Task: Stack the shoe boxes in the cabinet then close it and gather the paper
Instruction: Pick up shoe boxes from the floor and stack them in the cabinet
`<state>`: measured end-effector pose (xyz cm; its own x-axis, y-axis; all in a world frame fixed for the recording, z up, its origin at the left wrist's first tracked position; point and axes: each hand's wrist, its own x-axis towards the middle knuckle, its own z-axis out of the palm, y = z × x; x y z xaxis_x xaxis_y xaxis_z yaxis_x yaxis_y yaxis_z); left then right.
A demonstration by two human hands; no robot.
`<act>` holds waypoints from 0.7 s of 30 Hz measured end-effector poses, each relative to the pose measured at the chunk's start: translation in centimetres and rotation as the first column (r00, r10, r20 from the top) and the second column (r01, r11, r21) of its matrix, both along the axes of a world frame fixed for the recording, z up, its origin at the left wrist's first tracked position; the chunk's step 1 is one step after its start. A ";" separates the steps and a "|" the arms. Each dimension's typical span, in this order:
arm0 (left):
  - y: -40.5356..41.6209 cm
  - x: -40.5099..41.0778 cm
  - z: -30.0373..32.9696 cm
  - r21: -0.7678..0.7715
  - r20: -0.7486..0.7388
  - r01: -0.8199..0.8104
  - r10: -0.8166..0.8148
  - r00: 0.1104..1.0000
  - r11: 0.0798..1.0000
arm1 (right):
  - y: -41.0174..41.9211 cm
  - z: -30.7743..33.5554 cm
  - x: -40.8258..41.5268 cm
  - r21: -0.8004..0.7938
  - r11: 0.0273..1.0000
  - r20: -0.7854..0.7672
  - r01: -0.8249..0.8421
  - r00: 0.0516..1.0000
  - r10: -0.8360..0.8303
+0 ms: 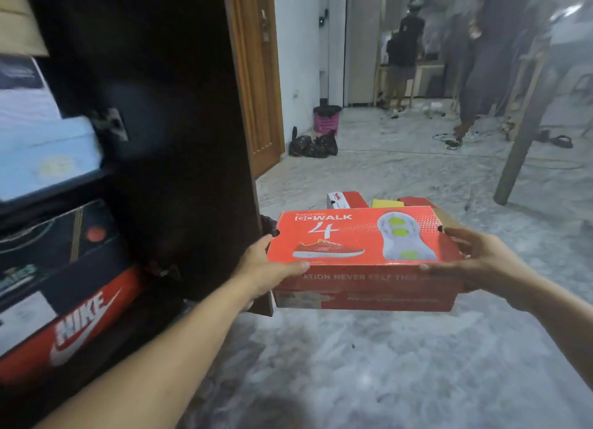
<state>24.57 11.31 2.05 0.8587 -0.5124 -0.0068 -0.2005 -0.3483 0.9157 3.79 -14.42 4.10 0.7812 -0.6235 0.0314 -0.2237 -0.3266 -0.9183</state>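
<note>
Here, a person carries an orange-red GoWalk shoe box (362, 255) in both hands, clear of the marble floor (353, 364) and just right of the open cabinet door (179, 139). The left hand (266, 268) grips the box's left end, thumb curled over the near edge of the lid and palm against the side; its other fingers are hidden behind the box, so whether they are spread cannot be told. The right hand (478, 261) clasps the right end, thumb laid along the lid's near edge, one finger stretched toward a corner vent hole and the rest wrapped underneath.

Left of the door, the cabinet (80, 187) already holds a Nike box (77, 326) low down, dark boxes above it and a pale blue box (48, 159) higher up, all blurred. More boxes (346, 200) lie on the floor just beyond the carried one. No paper can be made out.

The step in hand looks to be loading this box. To do it well, the box would need to stay level, swing left past the door's edge without clipping it, and land square on the stack with the lid held down.
</note>
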 end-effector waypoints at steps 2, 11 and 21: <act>1.6 -1.0 2.0 -0.006 0.011 0.002 -0.002 1.000 1.000 | 1.1 1.8 -0.7 -0.015 1.000 0.022 0.000 1.000 0.001; 10.1 -4.8 10.0 -0.063 0.072 -0.083 0.088 0.994 0.995 | 8.7 9.5 -2.1 -0.066 0.997 0.091 -0.032 0.995 0.038; 23.4 -4.2 18.8 -0.126 0.101 -0.354 0.367 0.925 0.927 | 20.2 17.3 4.7 -0.135 0.966 0.181 -0.219 0.953 0.242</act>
